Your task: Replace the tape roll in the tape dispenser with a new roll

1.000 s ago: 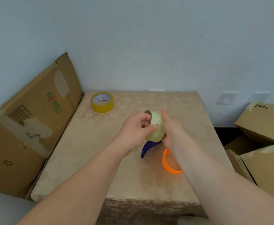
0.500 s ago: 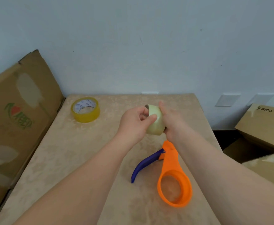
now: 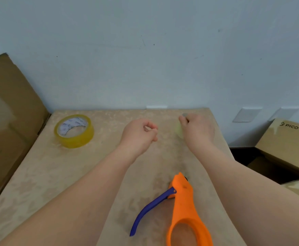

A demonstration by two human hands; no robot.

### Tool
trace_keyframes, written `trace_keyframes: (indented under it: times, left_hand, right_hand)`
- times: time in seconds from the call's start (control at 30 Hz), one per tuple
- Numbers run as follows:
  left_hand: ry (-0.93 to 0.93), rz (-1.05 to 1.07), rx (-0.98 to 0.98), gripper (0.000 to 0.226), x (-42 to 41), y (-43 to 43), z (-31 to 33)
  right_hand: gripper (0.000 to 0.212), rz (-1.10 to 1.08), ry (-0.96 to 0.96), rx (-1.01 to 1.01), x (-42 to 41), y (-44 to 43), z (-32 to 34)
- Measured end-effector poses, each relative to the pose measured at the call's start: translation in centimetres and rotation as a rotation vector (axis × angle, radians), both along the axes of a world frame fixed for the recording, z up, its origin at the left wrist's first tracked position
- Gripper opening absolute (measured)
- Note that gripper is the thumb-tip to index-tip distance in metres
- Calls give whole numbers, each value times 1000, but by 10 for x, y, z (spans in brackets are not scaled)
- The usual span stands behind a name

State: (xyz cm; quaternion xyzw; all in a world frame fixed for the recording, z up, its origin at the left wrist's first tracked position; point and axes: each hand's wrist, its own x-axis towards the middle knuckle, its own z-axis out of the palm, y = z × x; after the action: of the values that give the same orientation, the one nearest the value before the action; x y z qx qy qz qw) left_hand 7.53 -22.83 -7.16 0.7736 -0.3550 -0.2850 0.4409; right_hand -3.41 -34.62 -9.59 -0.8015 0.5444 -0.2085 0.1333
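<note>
The orange tape dispenser with a blue lever lies flat near the table's front, its ring empty. A new yellow tape roll sits at the far left of the table. My right hand is near the far right corner, closed around the pale used roll; only a blurred sliver of that roll shows beside my fingers. My left hand hovers over the middle of the table with its fingers curled in and nothing in it. Both hands are well beyond the dispenser.
The table has a beige patterned cloth and stands against a pale wall. A large flattened cardboard box leans at the left. Cardboard boxes stand on the floor to the right of the table.
The hands have parted. My left hand let go of the pale roll, and my right hand carried it right and away toward the far right corner.
</note>
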Motion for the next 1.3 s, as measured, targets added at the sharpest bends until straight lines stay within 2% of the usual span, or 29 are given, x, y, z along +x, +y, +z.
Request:
trace_keyframes:
  times: [0.1, 0.2, 0.33, 0.43, 0.57, 0.63, 0.73, 0.87, 1.03, 1.17, 1.3]
  left_hand:
    - [23, -5, -12, 18, 4, -2, -4]
    - [49, -18, -7, 17, 8, 0, -6]
    - [62, -32, 3, 17, 14, 6, -8]
    - [66, -27, 11, 19, 18, 13, -8]
    - [62, -15, 18, 18, 23, 24, -4]
    - [51, 1, 22, 17, 29, 31, -1]
    - [26, 48, 36, 16, 46, 42, 0]
    - [-114, 151, 74, 12, 74, 56, -2]
    - [-363, 253, 268, 29, 110, 78, -17]
    - [-459, 296, 375, 49, 127, 91, -34]
    - [-548, 282, 401, 49, 125, 93, -43]
  right_hand:
    - [32, 32, 189, -101, 2, -9, -4]
    - [27, 7, 295, -79, 2, -13, -11]
    - [34, 28, 397, -55, -2, -16, -16]
    - [40, 6, 381, 32, 0, -13, -16]
    - [47, -12, 300, 7, 11, 4, -3]
    - [41, 35, 201, 99, 22, 18, 4]
    - [32, 179, 187, 206, 44, 41, 7]
    - [28, 399, 268, 352, 69, 76, 6]
    - [16, 513, 440, 397, 83, 99, -9]
    - [40, 573, 629, 317, 89, 108, -10]
    - [46, 602, 682, 297, 90, 118, -11]
